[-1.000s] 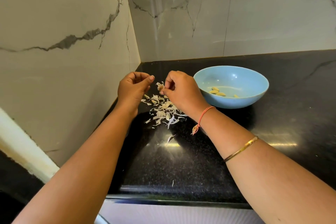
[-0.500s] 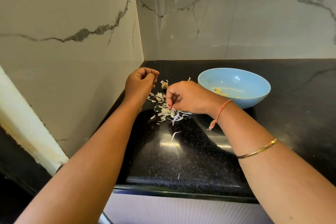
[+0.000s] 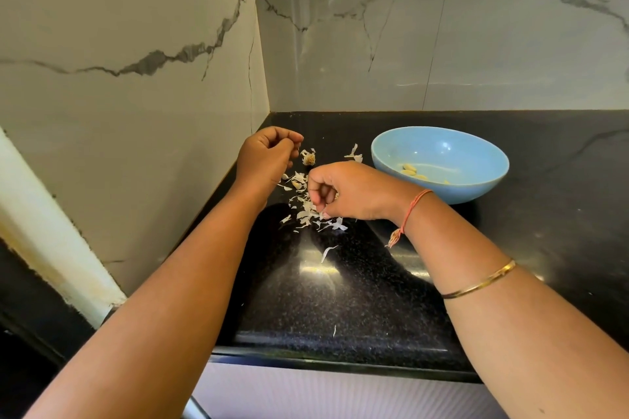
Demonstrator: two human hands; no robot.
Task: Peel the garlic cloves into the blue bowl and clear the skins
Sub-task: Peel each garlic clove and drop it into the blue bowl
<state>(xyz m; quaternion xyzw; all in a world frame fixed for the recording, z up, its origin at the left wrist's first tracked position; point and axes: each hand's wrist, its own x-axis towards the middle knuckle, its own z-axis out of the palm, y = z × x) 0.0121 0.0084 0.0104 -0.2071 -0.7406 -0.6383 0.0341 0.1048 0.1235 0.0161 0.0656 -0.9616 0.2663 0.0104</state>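
On speckled black stone (image 3: 340, 299), right hand (image 3: 354, 190) pinches papery skins (image 3: 306, 214); left hand (image 3: 265, 160) curled, contents unclear.

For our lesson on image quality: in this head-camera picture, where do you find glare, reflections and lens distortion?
Head view: a bright glare patch on the black countertop near the loose skins; the polished stone mirrors the left forearm and right forearm as dark shapes. Same head view: the wide lens tilts the tile seams; the blue bowl looks sharp.
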